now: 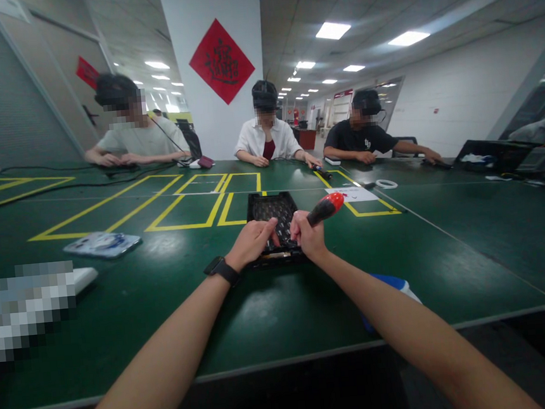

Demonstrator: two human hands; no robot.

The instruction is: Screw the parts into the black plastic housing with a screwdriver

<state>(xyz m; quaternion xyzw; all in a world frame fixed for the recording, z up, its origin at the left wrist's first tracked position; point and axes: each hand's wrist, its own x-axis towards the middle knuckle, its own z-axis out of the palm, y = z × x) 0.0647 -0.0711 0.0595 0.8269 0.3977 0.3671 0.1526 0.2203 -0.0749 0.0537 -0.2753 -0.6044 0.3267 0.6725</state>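
Note:
A small black plastic basket (278,205) with a lattice pattern inside lies on the green table in front of me. My left hand (256,239), with a dark watch on its wrist, is at the near left side of the basket. Its fingers curl over the rim into the basket, and the fingertips are partly hidden. My right hand (309,236) is wrapped round a screwdriver (326,208) with a black and red handle, at the basket's right side. The handle tilts up to the right; the tip is hidden by my hand.
A phone in a patterned case (101,243) and a white object (84,278), partly blurred out, lie to the left. A blue and white object (388,281) sits under my right forearm. Yellow tape (183,225) marks the table (472,250). Several people sit across it; a tape roll (386,184) lies beyond.

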